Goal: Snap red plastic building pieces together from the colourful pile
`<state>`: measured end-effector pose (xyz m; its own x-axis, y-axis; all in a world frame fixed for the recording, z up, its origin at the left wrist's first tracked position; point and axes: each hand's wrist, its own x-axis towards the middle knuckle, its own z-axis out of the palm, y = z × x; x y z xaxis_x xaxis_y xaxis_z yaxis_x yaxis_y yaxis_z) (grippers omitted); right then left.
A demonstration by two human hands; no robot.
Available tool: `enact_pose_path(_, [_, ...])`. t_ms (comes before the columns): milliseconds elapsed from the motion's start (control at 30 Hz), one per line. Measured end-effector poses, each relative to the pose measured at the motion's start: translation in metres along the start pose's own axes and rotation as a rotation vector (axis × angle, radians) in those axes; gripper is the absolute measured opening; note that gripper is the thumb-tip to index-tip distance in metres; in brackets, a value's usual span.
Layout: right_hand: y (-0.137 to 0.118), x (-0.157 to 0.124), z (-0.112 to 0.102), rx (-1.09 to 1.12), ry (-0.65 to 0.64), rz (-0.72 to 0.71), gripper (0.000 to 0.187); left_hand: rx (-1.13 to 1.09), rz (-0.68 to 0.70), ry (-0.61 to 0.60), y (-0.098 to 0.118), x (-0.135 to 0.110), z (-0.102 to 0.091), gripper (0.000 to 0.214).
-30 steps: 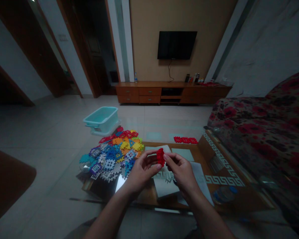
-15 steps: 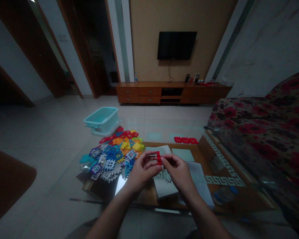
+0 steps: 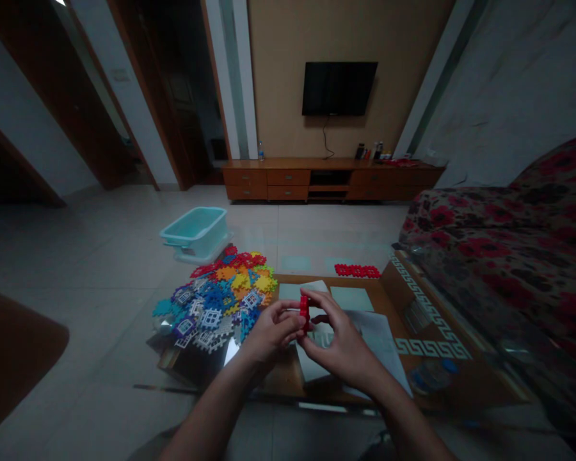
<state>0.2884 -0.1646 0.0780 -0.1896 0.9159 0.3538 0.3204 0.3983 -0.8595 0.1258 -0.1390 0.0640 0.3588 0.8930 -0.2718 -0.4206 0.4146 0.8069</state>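
I can read no writing, label, brand or number anywhere here; the room is too dim.

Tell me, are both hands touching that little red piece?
Touching. The head view shows the left hand and right hand both pinching the red piece between their fingertips, with no gap visible.

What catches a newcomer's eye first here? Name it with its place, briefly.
The bright heap of interlocking plastic tiles on the glass table's left side stands out most. In front, the left hand and right hand pinch a small red piece between them. A teal tub sits behind the heap, and a red tile strip lies farther back.
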Motion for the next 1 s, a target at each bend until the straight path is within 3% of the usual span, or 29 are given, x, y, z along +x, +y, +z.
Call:
enact_pose_path(500, [0.005,0.003,0.0,-0.042,0.041,-0.021,0.057,-0.019,-0.059,-0.047,0.008,-0.004,0.001,0.042])
enact_pose_path(1000, [-0.001,0.0,0.001,-0.13,-0.018,-0.076,0.054,0.092,-0.113,-0.124,0.012,-0.007,-0.002,0.042])
